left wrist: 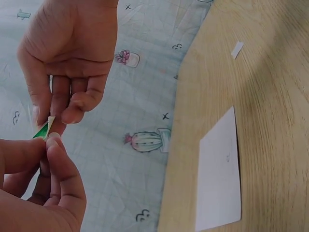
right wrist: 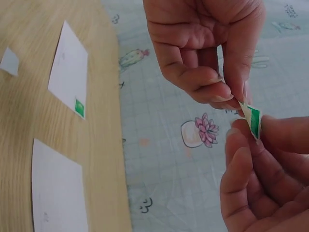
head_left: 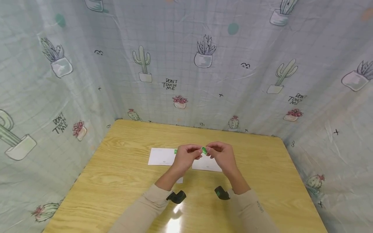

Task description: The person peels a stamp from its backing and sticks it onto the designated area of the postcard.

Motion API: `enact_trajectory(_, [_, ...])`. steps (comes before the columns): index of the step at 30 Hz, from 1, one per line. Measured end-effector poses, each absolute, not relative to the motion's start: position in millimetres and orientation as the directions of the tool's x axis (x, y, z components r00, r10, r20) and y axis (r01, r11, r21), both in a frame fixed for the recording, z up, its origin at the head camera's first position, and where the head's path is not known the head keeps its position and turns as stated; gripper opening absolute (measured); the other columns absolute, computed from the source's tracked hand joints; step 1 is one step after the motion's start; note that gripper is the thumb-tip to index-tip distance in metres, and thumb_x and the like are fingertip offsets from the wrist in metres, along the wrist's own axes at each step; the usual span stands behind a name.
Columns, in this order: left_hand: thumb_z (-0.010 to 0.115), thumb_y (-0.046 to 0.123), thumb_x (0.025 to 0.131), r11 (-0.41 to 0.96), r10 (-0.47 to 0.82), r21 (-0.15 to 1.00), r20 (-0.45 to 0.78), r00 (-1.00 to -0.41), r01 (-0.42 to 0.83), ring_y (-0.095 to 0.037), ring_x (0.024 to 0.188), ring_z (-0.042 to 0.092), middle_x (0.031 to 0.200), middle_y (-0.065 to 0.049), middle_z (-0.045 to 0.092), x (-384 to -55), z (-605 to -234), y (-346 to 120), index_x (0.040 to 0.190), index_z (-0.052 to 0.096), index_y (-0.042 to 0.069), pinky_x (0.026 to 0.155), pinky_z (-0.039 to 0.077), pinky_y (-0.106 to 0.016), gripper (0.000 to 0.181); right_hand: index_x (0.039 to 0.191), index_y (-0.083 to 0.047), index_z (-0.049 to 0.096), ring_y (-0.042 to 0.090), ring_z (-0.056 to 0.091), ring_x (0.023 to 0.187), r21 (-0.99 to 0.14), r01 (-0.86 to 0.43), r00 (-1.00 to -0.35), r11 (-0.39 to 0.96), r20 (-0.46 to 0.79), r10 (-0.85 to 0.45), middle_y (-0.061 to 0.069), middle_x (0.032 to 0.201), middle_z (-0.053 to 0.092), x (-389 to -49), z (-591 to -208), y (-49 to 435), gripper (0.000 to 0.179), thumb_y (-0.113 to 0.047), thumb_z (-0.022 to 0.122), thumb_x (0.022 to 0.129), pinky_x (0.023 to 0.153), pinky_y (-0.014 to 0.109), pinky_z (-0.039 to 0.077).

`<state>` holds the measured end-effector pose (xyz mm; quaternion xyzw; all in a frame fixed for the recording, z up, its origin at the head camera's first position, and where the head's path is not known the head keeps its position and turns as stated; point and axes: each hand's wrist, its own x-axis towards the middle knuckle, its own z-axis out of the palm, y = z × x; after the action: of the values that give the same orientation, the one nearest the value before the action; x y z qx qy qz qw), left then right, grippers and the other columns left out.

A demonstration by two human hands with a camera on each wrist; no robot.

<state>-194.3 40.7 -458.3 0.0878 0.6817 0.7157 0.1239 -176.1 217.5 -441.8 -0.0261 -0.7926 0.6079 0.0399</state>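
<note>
A small green stamp (head_left: pixel 204 150) with a pale paper edge is up above the table, between both hands. My left hand (head_left: pixel 185 157) pinches one side of it between thumb and fingertips, and my right hand (head_left: pixel 223 156) pinches the other side. In the right wrist view the stamp (right wrist: pixel 254 122) looks slightly bent, with a pale layer along its left side. Below the hands lie two white envelopes. The left envelope (head_left: pixel 161 157) has a green stamp (right wrist: pixel 79 107) in its corner; part of the right envelope (head_left: pixel 206 164) is hidden under the hands.
A small white paper piece (head_left: pixel 179 180) lies nearer me, partly behind the left forearm. The left wrist view has a narrow white slip (left wrist: pixel 237 50) on the wooden table (head_left: pixel 116 181). A cactus-print curtain (head_left: pixel 186 64) surrounds the table's back and sides.
</note>
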Motion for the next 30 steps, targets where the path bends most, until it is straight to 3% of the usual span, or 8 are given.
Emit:
enact_trajectory(5, [0.065,0.011,0.104,0.046,0.326,0.999,-0.02,-0.945,-0.005,-0.015,0.088,0.071,0.112,-0.02,0.074,-198,-458,41,0.118,0.076,0.0,0.087,0.065,-0.033,0.021,0.097,-0.005,0.08,0.025,0.068,0.079,-0.91,-0.033,-0.996,0.414,0.062,0.057,0.013,0.09,0.077,-175,-440,219,0.01,-0.012,0.073,0.098,0.067,0.029,0.058])
enact_trajectory(8, [0.064,0.012,0.104,0.117,0.349,0.992,-0.004,-0.937,0.039,-0.018,0.091,0.072,0.111,-0.016,0.075,-202,-460,42,0.118,0.076,0.002,0.088,0.065,-0.036,0.021,0.093,-0.007,0.081,0.021,0.067,0.079,-0.861,-0.061,-0.995,0.504,0.091,0.036,0.01,0.089,0.078,-176,-439,220,0.01,-0.012,0.074,0.097,0.068,0.029,0.055])
enact_trajectory(13, [0.064,0.016,0.105,0.243,0.392,0.962,0.019,-0.92,0.123,-0.019,0.093,0.073,0.112,-0.012,0.077,-211,-468,43,0.12,0.076,0.006,0.082,0.064,-0.031,0.022,0.088,-0.009,0.081,0.017,0.066,0.078,-0.813,-0.031,-0.997,0.582,0.064,0.036,0.007,0.09,0.078,-182,-445,222,0.01,-0.011,0.075,0.095,0.067,0.029,0.054])
enact_trajectory(20, [0.066,0.014,0.103,0.33,0.407,0.928,0.025,-0.913,0.173,-0.025,0.104,0.076,0.119,-0.014,0.077,-222,-485,42,0.126,0.073,0.002,0.085,0.065,-0.034,0.027,0.091,-0.008,0.08,0.02,0.065,0.074,-0.847,0.114,-0.991,0.52,-0.058,0.121,0.009,0.088,0.074,-190,-463,224,0.011,-0.014,0.074,0.097,0.063,0.028,0.053])
enact_trajectory(23, [0.067,0.012,0.102,0.401,0.405,0.894,0.024,-0.914,0.201,-0.029,0.109,0.075,0.121,-0.016,0.076,-227,-494,40,0.126,0.073,-0.001,0.087,0.065,-0.037,0.027,0.093,-0.006,0.08,0.027,0.067,0.076,-0.871,0.155,-0.982,0.467,-0.087,0.165,0.009,0.088,0.074,-193,-471,226,0.011,-0.014,0.074,0.097,0.063,0.029,0.055])
enact_trajectory(27, [0.069,0.013,0.101,0.554,0.419,0.792,0.002,-0.908,0.257,-0.03,0.111,0.073,0.129,-0.018,0.074,-234,-509,39,0.129,0.071,-0.002,0.092,0.064,-0.042,0.033,0.094,-0.004,0.08,0.034,0.068,0.078,-0.904,0.178,-0.975,0.389,-0.108,0.195,0.009,0.087,0.074,-197,-480,230,0.011,-0.013,0.076,0.096,0.069,0.039,0.061])
enact_trajectory(30, [0.072,0.018,0.099,0.668,0.441,0.679,-0.029,-0.897,0.306,-0.029,0.114,0.072,0.134,-0.016,0.072,-237,-521,40,0.133,0.069,0.0,0.1,0.061,-0.045,0.039,0.095,-0.002,0.079,0.027,0.066,0.074,-0.917,0.192,-0.97,0.349,-0.124,0.21,0.009,0.087,0.073,-200,-485,234,0.011,-0.013,0.076,0.095,0.07,0.039,0.061])
